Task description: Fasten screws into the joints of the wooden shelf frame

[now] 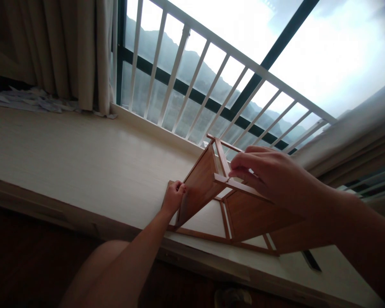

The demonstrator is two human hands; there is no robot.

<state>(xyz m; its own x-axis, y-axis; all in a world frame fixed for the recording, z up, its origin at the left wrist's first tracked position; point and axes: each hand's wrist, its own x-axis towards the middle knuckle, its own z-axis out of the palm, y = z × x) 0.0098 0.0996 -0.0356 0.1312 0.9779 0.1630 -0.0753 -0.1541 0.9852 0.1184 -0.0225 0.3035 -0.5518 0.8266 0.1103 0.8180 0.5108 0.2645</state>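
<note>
Left hand (173, 197) gripping wooden rack (208, 188) panel, right hand (269, 173) pinching crossbar, rack's far end hidden behind forearm

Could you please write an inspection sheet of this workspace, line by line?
Surface: pale cream window ledge, bare at the left part.
Job's things: brown wooden slatted frame rack stands on the ledge, tilted.
Clutter: crumpled white papers at the far left, below the beige curtain.
Grippers: left hand grips the rack's left panel edge; right hand pinches a top wooden slat.
Cables: nothing seen.
Surroundings: white window railing, hazy mountains outside.
</note>
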